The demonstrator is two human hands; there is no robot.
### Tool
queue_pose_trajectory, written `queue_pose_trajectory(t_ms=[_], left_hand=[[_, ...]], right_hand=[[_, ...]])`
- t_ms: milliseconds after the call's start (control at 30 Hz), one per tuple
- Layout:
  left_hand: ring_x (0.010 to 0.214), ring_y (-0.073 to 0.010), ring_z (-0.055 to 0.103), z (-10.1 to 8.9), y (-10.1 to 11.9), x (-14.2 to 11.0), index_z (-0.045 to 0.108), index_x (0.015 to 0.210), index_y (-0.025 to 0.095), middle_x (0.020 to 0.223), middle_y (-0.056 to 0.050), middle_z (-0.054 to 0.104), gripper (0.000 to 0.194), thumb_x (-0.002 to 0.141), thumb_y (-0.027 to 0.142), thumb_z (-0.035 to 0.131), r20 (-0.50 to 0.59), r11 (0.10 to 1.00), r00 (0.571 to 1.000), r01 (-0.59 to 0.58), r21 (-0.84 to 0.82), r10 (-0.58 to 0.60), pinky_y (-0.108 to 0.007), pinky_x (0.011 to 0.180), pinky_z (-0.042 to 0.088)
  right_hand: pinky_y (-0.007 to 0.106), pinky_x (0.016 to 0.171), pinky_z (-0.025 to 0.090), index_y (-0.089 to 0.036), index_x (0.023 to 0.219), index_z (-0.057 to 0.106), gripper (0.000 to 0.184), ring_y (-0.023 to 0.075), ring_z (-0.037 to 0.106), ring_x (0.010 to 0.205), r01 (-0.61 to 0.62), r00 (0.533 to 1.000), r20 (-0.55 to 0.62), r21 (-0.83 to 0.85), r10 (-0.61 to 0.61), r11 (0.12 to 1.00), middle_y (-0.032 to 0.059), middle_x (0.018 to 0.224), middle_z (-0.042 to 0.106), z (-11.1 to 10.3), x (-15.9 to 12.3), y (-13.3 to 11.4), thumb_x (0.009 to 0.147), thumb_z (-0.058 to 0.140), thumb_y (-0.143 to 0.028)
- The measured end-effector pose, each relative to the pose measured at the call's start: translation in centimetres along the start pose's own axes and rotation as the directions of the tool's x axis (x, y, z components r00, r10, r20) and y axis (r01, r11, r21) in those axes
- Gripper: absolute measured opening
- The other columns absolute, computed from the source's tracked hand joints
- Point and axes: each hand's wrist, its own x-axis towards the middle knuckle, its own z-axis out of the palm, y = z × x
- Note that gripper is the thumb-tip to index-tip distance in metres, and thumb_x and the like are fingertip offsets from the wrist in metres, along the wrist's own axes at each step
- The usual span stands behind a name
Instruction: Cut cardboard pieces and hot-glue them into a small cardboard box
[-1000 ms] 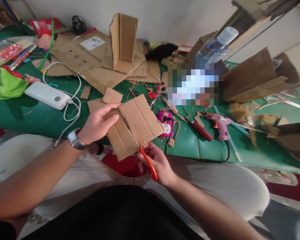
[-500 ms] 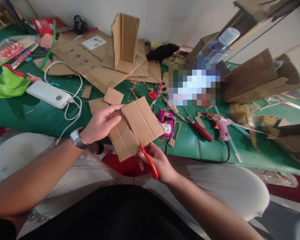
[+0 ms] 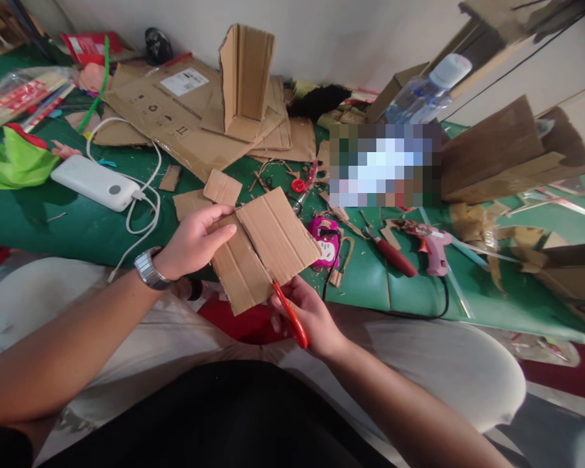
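Note:
A piece of corrugated cardboard (image 3: 279,233) is pinched at its left side by my left hand (image 3: 194,242), thumb on top. A long slit runs through the cardboard from its near edge almost to the far left corner. In my right hand (image 3: 308,316) are red-handled scissors (image 3: 290,314), their blades set in the slit from the near side. Most of the blades is hidden by the cardboard. Just beyond the held piece, a small cardboard square (image 3: 223,188) lies on the green table (image 3: 10,218).
A white power bank (image 3: 93,183) with a cable lies left. Flattened cardboard (image 3: 168,123) and an upright folded piece (image 3: 247,81) stand behind. Rightward are a pink tape measure (image 3: 324,242), a red-handled tool (image 3: 394,255), a pink glue gun (image 3: 435,250) and a bottle (image 3: 422,91).
Almost nothing has moved. Both hands, the cardboard and the scissors keep nearly the same places, and the slit looks slightly wider near the blades.

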Motion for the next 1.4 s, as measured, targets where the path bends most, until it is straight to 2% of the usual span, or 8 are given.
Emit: queue_pose_trajectory(t_ms=[200,433,633,833,1033,1200,1267,1400], left_hand=[[0.092,-0.0236,0.075,0.1,1.1,0.1,0.075,0.106,0.019,0.105,-0.008,0.083,0.035,0.101,0.053,0.073,0.001,0.999,1.0,0.004,0.04,-0.004,-0.034,0.081,0.06],[0.076,-0.0175,0.057,0.1,1.4,0.2,0.067,0.085,0.021,0.08,-0.001,0.064,0.034,0.102,0.05,0.072,-0.07,0.995,0.995,-0.061,0.075,0.066,-0.03,0.07,0.049],[0.075,-0.0187,0.056,-0.2,1.1,0.3,0.068,0.086,0.022,0.08,-0.001,0.064,0.036,0.103,0.054,0.07,-0.079,0.991,0.994,-0.068,0.112,0.077,-0.032,0.069,0.047],[0.079,-0.0199,0.062,-0.6,1.3,0.8,0.07,0.087,0.022,0.083,-0.003,0.07,0.034,0.099,0.054,0.074,-0.163,0.996,0.985,-0.046,0.07,0.057,-0.033,0.075,0.055],[0.068,-0.016,0.059,1.1,2.0,-0.8,0.07,0.088,0.021,0.077,-0.001,0.068,0.039,0.1,0.058,0.075,0.045,0.998,0.997,-0.064,0.023,0.063,-0.027,0.062,0.049],[0.063,-0.0154,0.06,3.1,2.4,-2.5,0.077,0.089,0.02,0.074,-0.002,0.072,0.037,0.097,0.056,0.08,0.282,1.0,0.959,-0.022,0.018,0.016,-0.025,0.055,0.045],[0.065,-0.0164,0.063,3.7,2.3,-2.9,0.079,0.091,0.02,0.076,-0.003,0.076,0.036,0.098,0.056,0.08,0.318,1.0,0.948,-0.009,0.017,0.004,-0.025,0.057,0.048],[0.066,-0.0167,0.066,4.4,2.2,-3.2,0.082,0.091,0.02,0.078,-0.004,0.079,0.037,0.097,0.057,0.082,0.323,1.0,0.946,0.002,-0.003,-0.001,-0.025,0.058,0.049]], right_hand=[[0.018,0.046,0.043,-0.021,0.1,0.062,0.061,0.0046,0.057,0.049,0.01,0.999,-0.038,0.018,-0.01,1.0,-0.0067,0.081,0.068,0.0,-0.1,-0.3,0.075,0.106,-0.057],[0.018,0.043,0.039,-0.022,0.096,0.061,0.059,0.0043,0.054,0.045,-0.023,1.0,0.004,0.047,0.023,0.999,-0.0084,0.078,0.065,-0.1,-0.1,-0.3,0.075,0.106,-0.053],[0.018,0.045,0.04,-0.023,0.101,0.061,0.055,0.0054,0.055,0.047,0.002,1.0,0.002,0.065,-0.002,0.998,-0.0079,0.078,0.066,-0.2,-0.1,-0.4,0.08,0.104,-0.051],[0.018,0.043,0.037,-0.025,0.114,0.061,0.058,0.0038,0.051,0.044,0.011,1.0,0.028,0.094,-0.014,0.996,-0.0087,0.081,0.067,-0.4,-0.2,-1.0,0.081,0.104,-0.048],[0.021,0.042,0.036,-0.022,0.121,0.067,0.06,0.0065,0.051,0.042,0.078,0.997,0.003,-0.003,-0.078,0.997,-0.008,0.073,0.063,-0.5,-0.7,-1.2,0.084,0.098,-0.057],[0.027,0.054,0.053,-0.026,0.112,0.063,0.053,0.0149,0.069,0.06,0.096,0.992,-0.079,-0.004,-0.096,0.995,0.0018,0.096,0.082,0.3,-0.6,-1.3,0.081,0.101,-0.047],[0.029,0.057,0.056,-0.027,0.11,0.062,0.055,0.0169,0.072,0.066,0.087,0.992,-0.094,0.015,-0.086,0.996,0.0027,0.1,0.083,0.5,-0.5,-1.2,0.078,0.103,-0.042],[0.027,0.057,0.055,-0.026,0.109,0.061,0.058,0.0148,0.069,0.062,0.089,0.991,-0.099,0.002,-0.089,0.996,-0.0028,0.086,0.079,0.5,-0.4,-1.0,0.073,0.106,-0.034]])
